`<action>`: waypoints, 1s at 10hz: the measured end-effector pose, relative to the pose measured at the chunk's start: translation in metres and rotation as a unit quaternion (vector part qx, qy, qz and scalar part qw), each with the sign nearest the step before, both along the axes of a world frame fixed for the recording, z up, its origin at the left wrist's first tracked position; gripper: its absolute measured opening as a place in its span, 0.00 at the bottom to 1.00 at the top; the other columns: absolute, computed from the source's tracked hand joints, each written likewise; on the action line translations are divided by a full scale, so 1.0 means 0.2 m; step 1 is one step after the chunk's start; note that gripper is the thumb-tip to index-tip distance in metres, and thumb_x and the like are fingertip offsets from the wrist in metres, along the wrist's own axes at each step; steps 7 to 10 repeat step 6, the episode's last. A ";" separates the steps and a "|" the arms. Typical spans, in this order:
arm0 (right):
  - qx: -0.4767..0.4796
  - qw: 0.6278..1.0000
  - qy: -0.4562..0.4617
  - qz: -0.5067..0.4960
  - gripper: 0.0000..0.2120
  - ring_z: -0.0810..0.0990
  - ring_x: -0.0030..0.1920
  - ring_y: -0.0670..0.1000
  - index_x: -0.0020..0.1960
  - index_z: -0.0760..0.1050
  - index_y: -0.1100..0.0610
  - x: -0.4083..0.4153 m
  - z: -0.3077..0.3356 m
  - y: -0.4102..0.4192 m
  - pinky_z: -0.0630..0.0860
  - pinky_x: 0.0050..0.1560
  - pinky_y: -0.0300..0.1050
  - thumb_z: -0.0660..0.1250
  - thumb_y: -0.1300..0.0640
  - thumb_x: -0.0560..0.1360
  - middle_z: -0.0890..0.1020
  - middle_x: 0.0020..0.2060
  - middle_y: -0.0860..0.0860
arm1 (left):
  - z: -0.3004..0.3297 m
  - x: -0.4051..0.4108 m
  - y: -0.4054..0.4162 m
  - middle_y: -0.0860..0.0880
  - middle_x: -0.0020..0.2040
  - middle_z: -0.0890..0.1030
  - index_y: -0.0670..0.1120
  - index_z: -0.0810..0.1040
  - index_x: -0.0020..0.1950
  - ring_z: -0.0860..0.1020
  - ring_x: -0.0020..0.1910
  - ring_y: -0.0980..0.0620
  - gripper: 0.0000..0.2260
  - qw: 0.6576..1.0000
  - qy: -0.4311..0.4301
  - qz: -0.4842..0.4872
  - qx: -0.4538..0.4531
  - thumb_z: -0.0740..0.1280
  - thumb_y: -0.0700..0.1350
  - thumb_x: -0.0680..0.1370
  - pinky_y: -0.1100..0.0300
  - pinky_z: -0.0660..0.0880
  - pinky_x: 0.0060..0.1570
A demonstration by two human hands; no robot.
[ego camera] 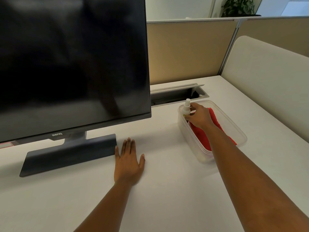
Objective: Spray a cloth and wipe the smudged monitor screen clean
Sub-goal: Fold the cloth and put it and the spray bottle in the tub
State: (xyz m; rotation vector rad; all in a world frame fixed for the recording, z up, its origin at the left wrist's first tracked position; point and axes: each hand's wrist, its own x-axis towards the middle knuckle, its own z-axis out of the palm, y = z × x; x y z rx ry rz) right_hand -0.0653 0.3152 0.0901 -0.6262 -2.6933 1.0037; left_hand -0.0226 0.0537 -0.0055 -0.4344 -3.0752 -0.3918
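Note:
A large dark monitor stands at the left on a grey flat base; its screen is off. At the right, a clear plastic container holds a red cloth and a small white spray bottle standing upright at its far left corner. My right hand reaches into the container and grips the bottle with thumb and fingers curled round it. My left hand lies flat on the white desk, fingers straight, right beside the base's right end.
An open cable tray is set into the desk behind the container. Beige partition panels stand at the back and a padded divider runs along the right. A plant sits beyond the partitions.

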 end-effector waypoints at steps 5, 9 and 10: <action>-0.040 0.999 0.005 0.017 0.30 0.77 0.57 0.56 0.71 0.60 0.53 0.15 0.07 0.01 0.72 0.59 0.49 0.68 0.61 0.73 0.77 0.61 0.57 | 0.05 0.02 0.00 0.47 0.75 0.36 0.47 0.24 0.66 0.36 0.74 0.51 0.29 1.000 -0.008 -0.007 0.003 0.44 0.55 0.79 0.51 0.31 0.70; -0.007 1.000 0.017 0.006 0.25 0.77 0.57 0.55 0.70 0.63 0.53 0.21 0.07 0.00 0.71 0.62 0.49 0.66 0.59 0.75 0.77 0.61 0.57 | 0.06 0.03 0.00 0.46 0.75 0.35 0.46 0.24 0.65 0.36 0.74 0.50 0.28 1.000 0.010 -0.006 -0.021 0.40 0.55 0.78 0.49 0.33 0.72; -0.007 1.000 0.017 0.006 0.25 0.77 0.57 0.55 0.70 0.63 0.53 0.21 0.07 0.00 0.71 0.62 0.49 0.66 0.59 0.75 0.77 0.61 0.57 | 0.06 0.03 0.00 0.46 0.75 0.35 0.46 0.24 0.65 0.36 0.74 0.50 0.28 1.000 0.010 -0.006 -0.021 0.40 0.55 0.78 0.49 0.33 0.72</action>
